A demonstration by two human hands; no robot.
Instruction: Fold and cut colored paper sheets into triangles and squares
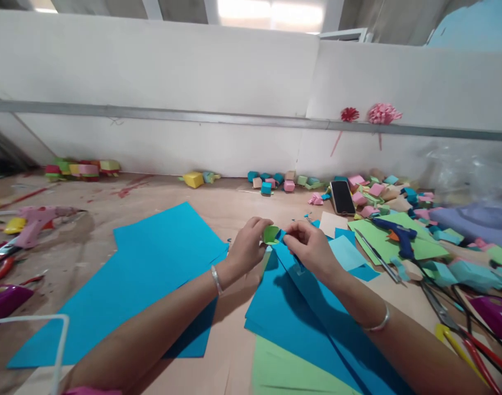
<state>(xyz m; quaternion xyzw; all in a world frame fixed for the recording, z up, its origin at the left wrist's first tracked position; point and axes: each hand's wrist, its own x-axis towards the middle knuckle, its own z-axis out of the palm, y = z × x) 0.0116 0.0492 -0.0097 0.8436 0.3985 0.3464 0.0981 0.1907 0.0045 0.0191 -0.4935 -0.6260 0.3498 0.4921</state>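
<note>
My left hand (251, 241) is closed around a small green folded paper box (270, 235), held above the table. Close against its right side, my right hand (308, 246) pinches a small blue paper piece (280, 236) between thumb and fingers. The two paper pieces meet or nearly meet; I cannot tell if they are joined. Beneath my hands lie large blue paper sheets (283, 312), with light green sheets (292, 367) under them. Another stack of blue sheets (152, 263) spreads out to the left.
Small paper boxes (266, 188) line the wall. A phone (342, 197), blue glue gun (399, 233), tweezers (378, 257) and scissors (440, 310) lie on the right among paper pieces. A pink glue gun (39, 222) and purple tool (7, 299) are at left.
</note>
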